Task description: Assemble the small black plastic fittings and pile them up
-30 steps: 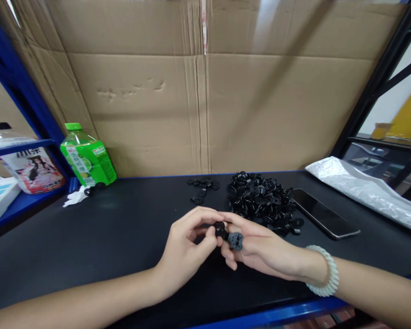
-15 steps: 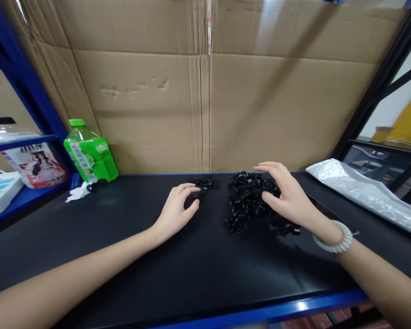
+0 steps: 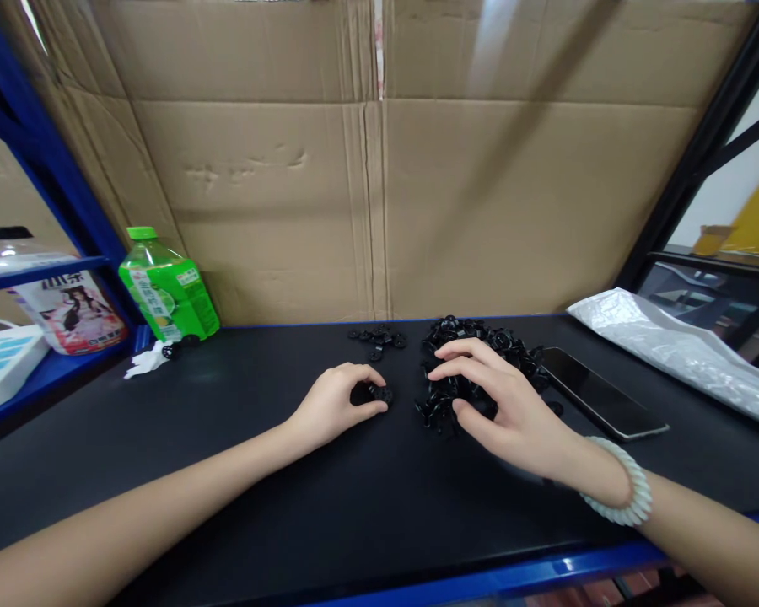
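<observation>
Between the thumb and fingertips of my left hand (image 3: 338,405) is a small round black part (image 3: 381,394), held low over the black table. My right hand (image 3: 509,405) hovers at the front of a heap of shiny black parts (image 3: 459,333), its fingers apart and nothing visible between them; it hides some of the heap. Behind my left hand, near the cardboard wall, lies a small group of black parts (image 3: 379,337).
A black phone (image 3: 600,392) and a silver plastic bag (image 3: 683,354) lie at the right. At the back left are a green bottle (image 3: 170,291), a crumpled white tissue (image 3: 148,360) and, on a blue shelf, another bottle (image 3: 76,312) and a white tray (image 3: 6,362).
My left hand has come nearer and closed on a black part. My right hand has moved nearer and left, from the heap's back to its front, uncovering the phone.
</observation>
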Demonstrator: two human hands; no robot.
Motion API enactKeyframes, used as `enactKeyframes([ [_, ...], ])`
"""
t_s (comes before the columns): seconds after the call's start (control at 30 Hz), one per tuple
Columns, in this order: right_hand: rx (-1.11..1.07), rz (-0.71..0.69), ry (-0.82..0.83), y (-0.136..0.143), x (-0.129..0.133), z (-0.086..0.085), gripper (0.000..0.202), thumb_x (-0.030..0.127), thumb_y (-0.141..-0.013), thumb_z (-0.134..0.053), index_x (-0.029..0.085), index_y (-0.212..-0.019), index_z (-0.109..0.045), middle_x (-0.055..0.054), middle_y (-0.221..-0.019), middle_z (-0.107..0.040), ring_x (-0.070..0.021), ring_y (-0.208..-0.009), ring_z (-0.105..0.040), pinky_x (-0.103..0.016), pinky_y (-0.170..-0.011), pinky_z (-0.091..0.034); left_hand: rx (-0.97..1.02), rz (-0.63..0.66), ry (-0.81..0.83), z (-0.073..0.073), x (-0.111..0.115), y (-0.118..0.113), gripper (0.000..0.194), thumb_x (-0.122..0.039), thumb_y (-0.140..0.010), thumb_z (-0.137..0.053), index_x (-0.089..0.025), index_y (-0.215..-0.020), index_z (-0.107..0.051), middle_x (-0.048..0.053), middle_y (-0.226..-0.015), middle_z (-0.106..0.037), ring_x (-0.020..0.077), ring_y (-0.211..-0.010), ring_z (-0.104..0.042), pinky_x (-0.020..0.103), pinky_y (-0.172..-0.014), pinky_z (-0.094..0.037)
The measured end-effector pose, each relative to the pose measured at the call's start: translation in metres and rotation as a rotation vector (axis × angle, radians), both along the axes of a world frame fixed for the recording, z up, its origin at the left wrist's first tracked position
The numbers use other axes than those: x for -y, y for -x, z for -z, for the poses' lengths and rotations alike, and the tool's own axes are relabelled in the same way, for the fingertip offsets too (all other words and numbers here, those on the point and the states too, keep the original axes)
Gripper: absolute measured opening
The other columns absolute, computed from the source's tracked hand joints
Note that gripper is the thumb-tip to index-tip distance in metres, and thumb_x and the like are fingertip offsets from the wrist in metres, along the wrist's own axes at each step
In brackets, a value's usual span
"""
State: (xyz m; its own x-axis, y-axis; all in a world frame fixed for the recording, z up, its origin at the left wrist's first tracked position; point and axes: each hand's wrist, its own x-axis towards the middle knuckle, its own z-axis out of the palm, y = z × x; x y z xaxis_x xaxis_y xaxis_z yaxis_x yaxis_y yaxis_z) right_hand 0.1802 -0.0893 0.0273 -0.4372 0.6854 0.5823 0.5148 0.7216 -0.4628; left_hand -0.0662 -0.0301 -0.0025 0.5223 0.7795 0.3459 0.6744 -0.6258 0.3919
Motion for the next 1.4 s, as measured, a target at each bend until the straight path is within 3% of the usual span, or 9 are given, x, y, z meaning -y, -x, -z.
enactKeyframes([
  [0.1,-0.146,-0.072,0.191,0.004,0.003,0.001,0.028,0.008,-0.08,-0.051,0.021,-0.104,-0.059,-0.008,-0.114,-0.052,-0.0203,-0.102,-0.053,-0.037,-0.085,-0.047,0.159,0.002,0.041,-0.005,0.011,-0.007,0.02,-0.023,-0.077,-0.069,-0.018,-0.096,-0.067,0.002,-0.09,-0.071,0.0186,-0.081,-0.065,0.03,-0.078,-0.051],
  [0.2,-0.379,-0.222,0.604,0.012,0.007,0.006,0.025,0.017,-0.087,-0.048,0.021,-0.112,-0.051,-0.008,-0.107,-0.052,-0.0168,-0.085,-0.057,-0.032,-0.066,-0.051,0.338,0.046,0.046,-0.01,0.027,-0.012,0.027,-0.023,-0.084,-0.062,-0.019,-0.111,-0.064,0.004,-0.097,-0.069,0.0175,-0.084,-0.063,0.03,-0.08,-0.05],
  [0.3,-0.552,-0.369,0.922,0.02,0.01,0.013,0.035,0.019,-0.086,-0.05,0.022,-0.119,-0.041,-0.007,-0.108,-0.05,-0.0172,-0.086,-0.059,-0.033,-0.066,-0.053,0.4,0.158,0.035,-0.012,0.044,-0.016,0.025,-0.021,-0.089,-0.057,-0.023,-0.112,-0.065,0.004,-0.101,-0.066,0.0178,-0.094,-0.06,0.03,-0.085,-0.048],
  [0.43,-0.608,-0.487,1.104,0.025,0.013,0.016,0.049,0.016,-0.08,-0.056,0.021,-0.125,-0.037,-0.007,-0.103,-0.052,-0.0203,-0.092,-0.061,-0.04,-0.076,-0.052,0.474,0.228,0.077,-0.011,0.057,-0.019,0.023,-0.02,-0.085,-0.063,-0.021,-0.108,-0.067,0.005,-0.096,-0.064,0.0184,-0.091,-0.06,0.03,-0.081,-0.05],
  [0.7,-0.6,-0.571,1.191,0.026,0.012,0.02,0.07,0.006,-0.071,-0.053,0.019,-0.136,-0.031,-0.007,-0.107,-0.057,-0.018,-0.095,-0.06,-0.042,-0.087,-0.046,0.547,0.387,-0.016,-0.008,0.067,-0.028,0.025,-0.014,-0.078,-0.071,-0.014,-0.103,-0.071,0.009,-0.092,-0.069,0.0141,-0.068,-0.063,0.026,-0.067,-0.054],
  [0.93,-0.589,-0.663,1.21,0.028,0.011,0.021,0.073,0.005,-0.07,-0.052,0.02,-0.138,-0.029,-0.008,-0.114,-0.058,-0.0187,-0.096,-0.062,-0.039,-0.085,-0.046,0.571,0.406,0.056,-0.007,0.07,-0.03,0.027,-0.013,-0.079,-0.07,-0.014,-0.105,-0.072,0.008,-0.088,-0.068,0.0083,-0.05,-0.059,0.021,-0.054,-0.054],
  [1.23,-0.474,-0.677,1.224,0.03,0.016,0.02,0.054,0.002,-0.074,-0.044,0.023,-0.124,-0.044,0.001,-0.093,-0.053,-0.0096,-0.076,-0.06,-0.032,-0.083,-0.046,0.533,0.444,0.058,-0.005,0.068,-0.031,0.024,-0.015,-0.075,-0.074,-0.016,-0.099,-0.074,0.01,-0.095,-0.071,0.0117,-0.057,-0.063,0.022,-0.054,-0.057],
  [1.4,-0.53,-0.676,1.286,0.032,0.018,0.024,0.053,0.003,-0.07,-0.043,0.023,-0.118,-0.05,0.002,-0.093,-0.047,-0.0067,-0.069,-0.056,-0.029,-0.077,-0.047,0.54,0.42,0.021,-0.004,0.069,-0.034,0.02,-0.014,-0.073,-0.073,-0.015,-0.093,-0.074,0.008,-0.087,-0.073,0.012,-0.057,-0.065,0.021,-0.054,-0.057],
])
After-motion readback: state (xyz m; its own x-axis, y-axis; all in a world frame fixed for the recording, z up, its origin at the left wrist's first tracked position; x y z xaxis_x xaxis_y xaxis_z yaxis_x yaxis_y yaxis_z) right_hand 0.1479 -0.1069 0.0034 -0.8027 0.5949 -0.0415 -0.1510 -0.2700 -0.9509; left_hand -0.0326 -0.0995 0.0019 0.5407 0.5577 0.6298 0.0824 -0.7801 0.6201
